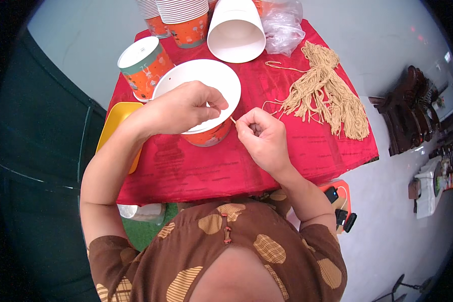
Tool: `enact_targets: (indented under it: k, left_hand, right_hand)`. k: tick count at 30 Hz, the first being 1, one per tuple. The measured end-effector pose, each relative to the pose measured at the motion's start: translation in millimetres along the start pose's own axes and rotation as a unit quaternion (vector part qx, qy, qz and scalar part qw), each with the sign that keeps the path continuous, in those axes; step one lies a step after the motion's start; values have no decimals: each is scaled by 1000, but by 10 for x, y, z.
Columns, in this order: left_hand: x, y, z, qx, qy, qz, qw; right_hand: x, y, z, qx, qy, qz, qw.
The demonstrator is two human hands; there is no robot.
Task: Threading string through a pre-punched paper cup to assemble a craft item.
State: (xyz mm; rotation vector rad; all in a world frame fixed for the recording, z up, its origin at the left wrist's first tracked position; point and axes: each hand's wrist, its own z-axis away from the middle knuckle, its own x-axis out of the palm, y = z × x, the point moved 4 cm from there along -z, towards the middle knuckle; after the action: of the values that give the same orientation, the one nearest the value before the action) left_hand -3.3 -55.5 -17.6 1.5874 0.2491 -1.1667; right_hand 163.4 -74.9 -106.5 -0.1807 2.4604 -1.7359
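A paper bucket (pixel 221 75), white inside and orange-printed outside, stands in front of me on the red cloth. My left hand (pixel 192 104) reaches over its mouth, fingers curled together just inside the right rim; what they grip, if anything, is hidden. Outside that same rim, my right hand (pixel 265 141) pinches a short end of tan cord (pixel 233 120) against the bucket's side. A small hole shows in the opposite wall. To the right lies a loose bundle of tan cords (pixel 332 90), with a few strands straying toward the bucket.
A lidded orange-printed bucket (pixel 148 70) stands at the back left, near a yellow tray (pixel 113 126). Behind are stacked buckets (pixel 189 30), a white bucket on its side (pixel 236 38) and a clear plastic bag (pixel 283 30). The red-covered table (pixel 196 176) ends close to my body.
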Motion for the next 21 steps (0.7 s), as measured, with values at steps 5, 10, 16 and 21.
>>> enact_targets:
  k: [5, 10, 16, 21]
  left_hand:
    - [29, -19, -32, 2, -21, 31, 999]
    - [60, -49, -55, 6, -45, 32, 998]
    - [97, -75, -101, -9, -61, 51, 997]
    - [140, -103, -115, -20, -44, 73, 996]
  right_hand:
    - [10, 10, -22, -1, -6, 6, 1000]
    - [25, -5, -39, -12, -7, 16, 1000]
    - [54, 1, -92, -22, -4, 37, 999]
    - [56, 15, -113, -14, -11, 42, 999]
